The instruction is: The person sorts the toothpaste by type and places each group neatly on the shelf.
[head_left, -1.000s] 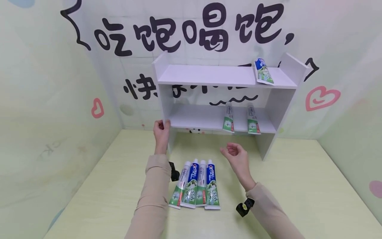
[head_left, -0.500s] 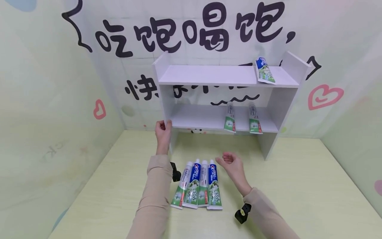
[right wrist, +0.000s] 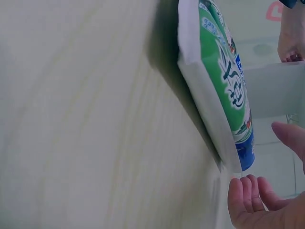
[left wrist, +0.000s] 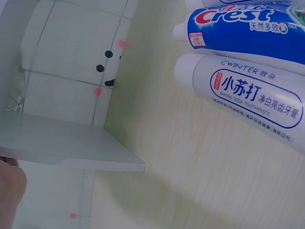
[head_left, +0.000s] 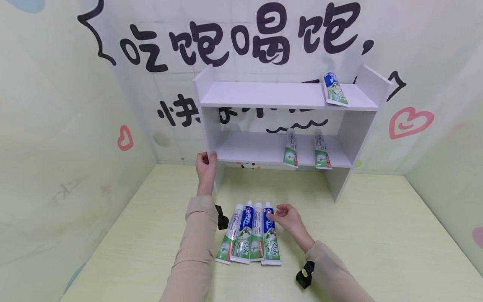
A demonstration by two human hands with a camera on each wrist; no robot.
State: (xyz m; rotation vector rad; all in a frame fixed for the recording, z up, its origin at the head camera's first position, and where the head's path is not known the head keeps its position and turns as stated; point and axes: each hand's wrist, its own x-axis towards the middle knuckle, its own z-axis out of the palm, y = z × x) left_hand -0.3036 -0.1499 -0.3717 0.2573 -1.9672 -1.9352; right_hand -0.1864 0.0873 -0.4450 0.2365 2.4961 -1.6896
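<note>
In the head view, my left hand (head_left: 206, 172) grips the left side panel of a white two-tier shelf (head_left: 260, 93). My right hand (head_left: 290, 220) is at the upper part of the rightmost blue-and-green Crest toothpaste tube (head_left: 271, 243), the thumb over it and the fingers to its right. Thumb and fingers stand apart around that tube (right wrist: 224, 71) in the right wrist view; contact cannot be told. Left of it lie a white-and-green toothpaste tube (head_left: 257, 235), another Crest tube (head_left: 244, 235) and another white-and-green tube (head_left: 229, 241), caps toward the shelf.
One Crest tube (head_left: 334, 89) lies on the top shelf at the right. Two white-and-green tubes, a left one (head_left: 290, 149) and a right one (head_left: 321, 151), lie on the middle board, their ends over its front edge. Walls stand behind and beside the table (head_left: 400, 235).
My right hand has moved down and left from in front of the shelf to the rightmost Crest tube. The left hand keeps its hold on the side panel.
</note>
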